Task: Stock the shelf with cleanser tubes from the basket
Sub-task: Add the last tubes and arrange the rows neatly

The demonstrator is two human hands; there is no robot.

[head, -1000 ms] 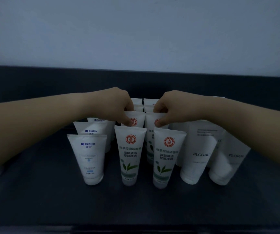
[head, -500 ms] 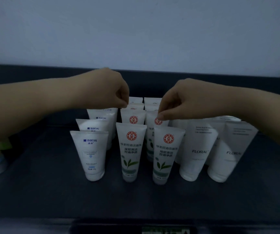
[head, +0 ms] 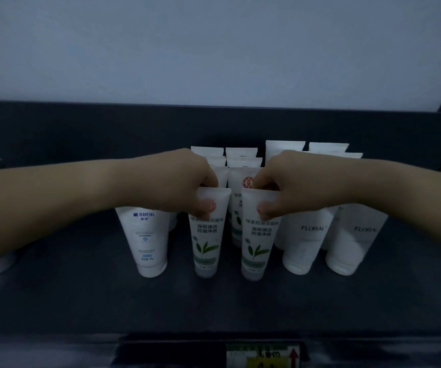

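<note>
White plastic crimps sit pinched in both sets of fingers (head: 205, 208). The left hand (head: 191, 176) grips the flat top of the 1st green-leaf tube (head: 206, 243), just right of the MANTING tube (head: 149, 240), with the thumb on its front and the other fingers behind. The right hand (head: 286, 181) holds the 2nd green-leaf tube (head: 257, 243), 1 place further right of the MANTING tube, in the same way.

Both tubes stand cap-down on the dark shelf (head: 81, 301), level with the MANTING tube in the front line and apart from each other. More green-leaf tubes file away behind these 2. The FLORAL tubes (head: 304, 235) stand furthest right of the MANTING tube. No basket is in view.

This looks like the setting-down step for the front pair: they are on the shelf but not yet let go. The next move calls for opening the fingers gently and lifting straight up, since tubes balanced on narrow caps may topple into the rows behind.
</note>
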